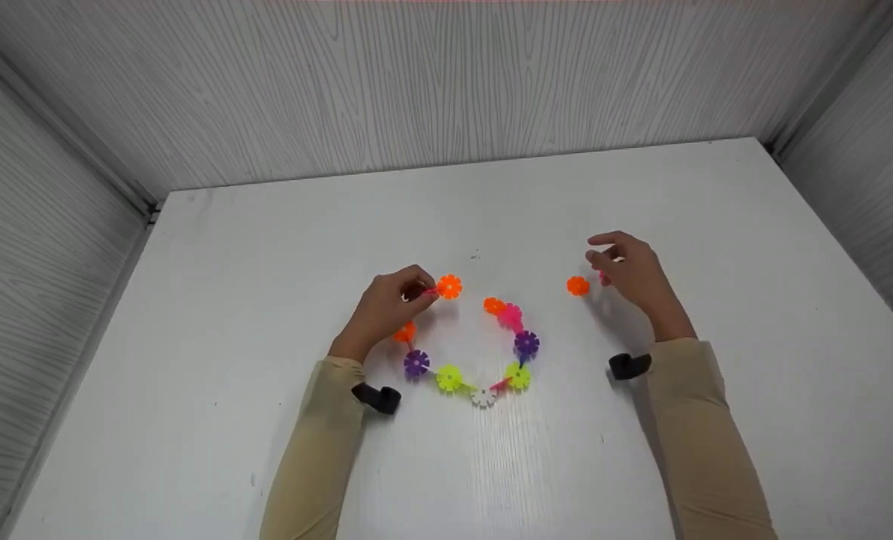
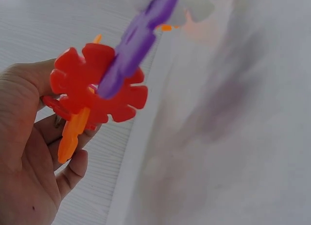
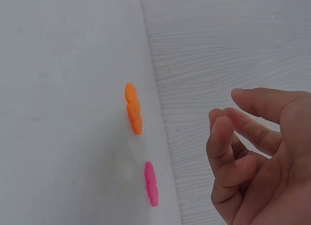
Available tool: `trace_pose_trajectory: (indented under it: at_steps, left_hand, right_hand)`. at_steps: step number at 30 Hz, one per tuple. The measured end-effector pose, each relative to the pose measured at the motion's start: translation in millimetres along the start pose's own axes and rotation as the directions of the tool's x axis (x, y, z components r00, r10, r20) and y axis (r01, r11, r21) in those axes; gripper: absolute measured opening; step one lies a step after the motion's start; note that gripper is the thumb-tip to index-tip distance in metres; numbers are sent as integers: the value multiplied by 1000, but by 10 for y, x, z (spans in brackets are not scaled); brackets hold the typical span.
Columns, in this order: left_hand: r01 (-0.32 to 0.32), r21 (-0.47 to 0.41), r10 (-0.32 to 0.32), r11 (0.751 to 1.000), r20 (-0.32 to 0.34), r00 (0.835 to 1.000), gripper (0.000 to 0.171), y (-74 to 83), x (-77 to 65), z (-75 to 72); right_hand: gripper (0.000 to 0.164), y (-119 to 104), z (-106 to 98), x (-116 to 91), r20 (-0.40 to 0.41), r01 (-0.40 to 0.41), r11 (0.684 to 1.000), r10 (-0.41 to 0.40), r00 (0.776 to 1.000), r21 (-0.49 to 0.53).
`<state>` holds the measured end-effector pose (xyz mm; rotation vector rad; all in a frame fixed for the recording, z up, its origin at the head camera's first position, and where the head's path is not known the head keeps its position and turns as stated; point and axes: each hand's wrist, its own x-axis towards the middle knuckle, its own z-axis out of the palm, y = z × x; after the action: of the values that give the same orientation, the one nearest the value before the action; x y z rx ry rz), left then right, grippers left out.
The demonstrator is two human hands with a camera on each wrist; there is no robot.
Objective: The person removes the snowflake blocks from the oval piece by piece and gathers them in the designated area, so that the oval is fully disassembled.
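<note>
My left hand [image 1: 383,309] pinches a pink notched flower disc near the left end of a chain of interlocking discs. An orange flower disc [image 1: 450,286] juts to the right from those fingertips. In the left wrist view, a red-looking disc [image 2: 126,103] has an orange one and a purple disc [image 2: 133,47] slotted into it. The chain curves over the white table through a yellow disc [image 1: 449,379] and a white disc [image 1: 483,397]. Its far end is another orange disc [image 1: 494,305]. My right hand [image 1: 632,274] hovers with loosely bent fingers, nothing held.
Two loose discs lie on the tabletop [image 1: 762,300] below the right hand: an orange disc [image 3: 133,109] and a pink disc [image 3: 151,183]. Grey wood-grain panels [image 1: 431,90] stand along the back and sides. Each wrist wears a black camera band [image 1: 630,366].
</note>
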<state>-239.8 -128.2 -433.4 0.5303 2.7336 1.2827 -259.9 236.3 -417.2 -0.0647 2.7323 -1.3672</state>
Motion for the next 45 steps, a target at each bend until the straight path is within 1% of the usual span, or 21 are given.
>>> trace_pose_trajectory:
  at_steps: [5, 10, 15, 19, 23, 28, 34, 40, 45]
  left_hand:
    - [-26, -5, 26, 1000, -1, 1000, 13, 0, 2, 2]
    - [-41, 7, 41, 999, -4, 999, 14, 2, 0, 5]
    - [-56, 4, 56, 998, 4, 998, 14, 11, 7, 19]
    - [-76, 13, 76, 997, 4, 997, 13, 27, 8, 33]
    - [-90, 22, 90, 996, 10, 996, 12, 45, 7, 46]
    - [-98, 25, 98, 995, 13, 995, 10, 55, 6, 49]
    - [-109, 33, 108, 994, 21, 994, 11, 77, 0, 57]
    - [-107, 30, 105, 994, 50, 993, 12, 133, 12, 87]
    - [-121, 58, 118, 991, 57, 991, 12, 154, 8, 108]
  right_hand:
    - [44, -140, 65, -14, 33, -5, 1000, 6, 999, -29]
    - [49, -256, 149, -35, 66, 3, 999, -1, 998, -33]
    - [51, -344, 235, -68, 90, 37, 999, -36, 995, -15]
    - [50, -421, 317, -104, 107, 78, 997, -78, 991, 8]
    - [47, -501, 421, -156, 127, 110, 994, -110, 986, 5]
    - [47, -583, 577, -235, 180, 156, 988, -150, 972, -16]
    - [50, -648, 735, -305, 255, 181, 982, -161, 953, -57]
    - [46, -728, 804, -350, 284, 225, 971, -195, 939, -79]
    - [44, -775, 878, -339, 302, 262, 962, -228, 926, -78]
